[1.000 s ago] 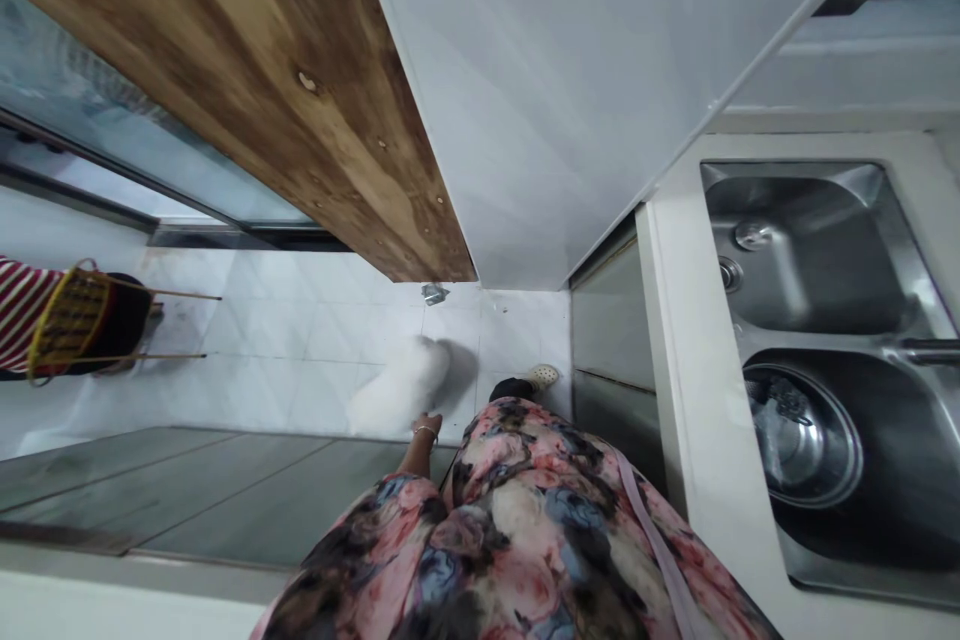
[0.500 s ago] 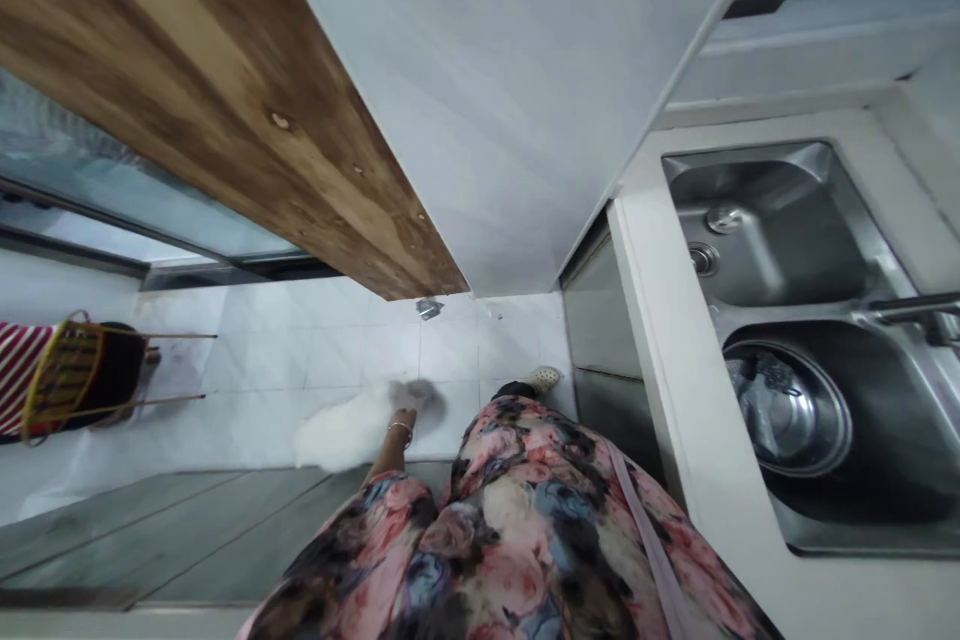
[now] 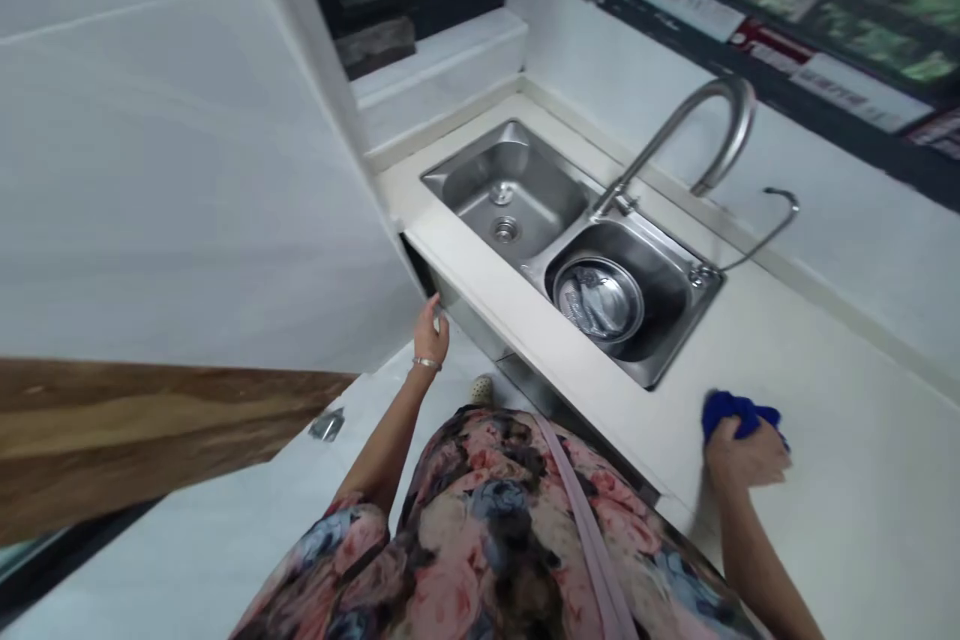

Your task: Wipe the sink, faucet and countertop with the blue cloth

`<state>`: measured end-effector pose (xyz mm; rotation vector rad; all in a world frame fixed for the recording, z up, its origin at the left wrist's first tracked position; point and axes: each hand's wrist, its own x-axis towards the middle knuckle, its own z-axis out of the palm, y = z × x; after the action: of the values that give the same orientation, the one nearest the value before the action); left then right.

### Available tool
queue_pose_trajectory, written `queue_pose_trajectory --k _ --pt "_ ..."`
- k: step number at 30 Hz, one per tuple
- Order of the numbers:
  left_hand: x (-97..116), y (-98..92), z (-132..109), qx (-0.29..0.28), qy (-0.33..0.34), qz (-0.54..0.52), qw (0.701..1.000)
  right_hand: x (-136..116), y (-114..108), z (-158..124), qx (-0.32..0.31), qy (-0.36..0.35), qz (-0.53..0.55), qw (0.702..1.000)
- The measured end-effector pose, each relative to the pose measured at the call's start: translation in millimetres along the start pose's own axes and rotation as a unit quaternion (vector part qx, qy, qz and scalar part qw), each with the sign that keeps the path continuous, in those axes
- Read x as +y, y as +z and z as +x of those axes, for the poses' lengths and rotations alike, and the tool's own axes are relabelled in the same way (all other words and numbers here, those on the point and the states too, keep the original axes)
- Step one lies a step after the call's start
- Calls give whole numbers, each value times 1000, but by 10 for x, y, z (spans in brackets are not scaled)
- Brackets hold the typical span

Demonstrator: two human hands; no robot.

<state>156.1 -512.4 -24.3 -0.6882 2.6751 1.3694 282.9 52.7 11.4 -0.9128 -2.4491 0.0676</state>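
Cloth: The blue cloth (image 3: pixel 739 414) sits bunched in your right hand, its top edge showing above your knuckles, over the pale countertop (image 3: pixel 847 520), to the right of the sink.

Right grip: Your right hand (image 3: pixel 746 457) is clenched around the cloth. The hand is slightly blurred, so you cannot tell how hard it presses on the stone, or whether the cloth touches it.

Left grip: Your left hand (image 3: pixel 430 333) is released and raised, with the fingers relaxed and pointing up, and shows nothing in it. It hangs beside the front edge of the counter, near the cabinet front (image 3: pixel 466 318). A thin bangle (image 3: pixel 426 362) circles your wrist.

Sink: The double stainless-steel sink (image 3: pixel 525 125) lies between your hands, farther ahead, set into the counter. A steel bowl (image 3: pixel 598 300) sits in the right basin, and the left basin shows its drain (image 3: pixel 505 230).

Taps: A curved gooseneck faucet (image 3: pixel 686 125) rises behind the basins, with a thinner spray hose (image 3: pixel 780 210) just beside it.

You: Your floral dress (image 3: pixel 487 520) fills the lower middle, crossed by a pale pink strap (image 3: pixel 585 540). The toe of a shoe (image 3: pixel 482 390) shows beyond it.

Floor: A small metal scrap (image 3: pixel 328 425) lies on the white tile (image 3: pixel 187 545), beside a wooden board (image 3: pixel 150 430).
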Motion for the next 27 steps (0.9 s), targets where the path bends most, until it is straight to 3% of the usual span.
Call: queue_pose_trajectory --k 3,5,8,12,19,27 --pt "485 157 498 24 177 17 984 0 -203 -525 -49 -9 7 999" --pt "689 271 710 34 232 45 971 -24 -379 -846 -83 -63 20 994" --pt "845 427 855 37 200 85 975 -104 -558 -1180 -103 -108 31 988" --pt "930 539 840 62 146 88 983 -415 -522 -1300 -113 -151 46 981" --pt "1015 563 710 88 151 108 979 -1533 -111 -1044 -162 -286 73 942" --pt "985 572 684 110 154 110 976 -3036 363 -711 -249 -424 110 864"
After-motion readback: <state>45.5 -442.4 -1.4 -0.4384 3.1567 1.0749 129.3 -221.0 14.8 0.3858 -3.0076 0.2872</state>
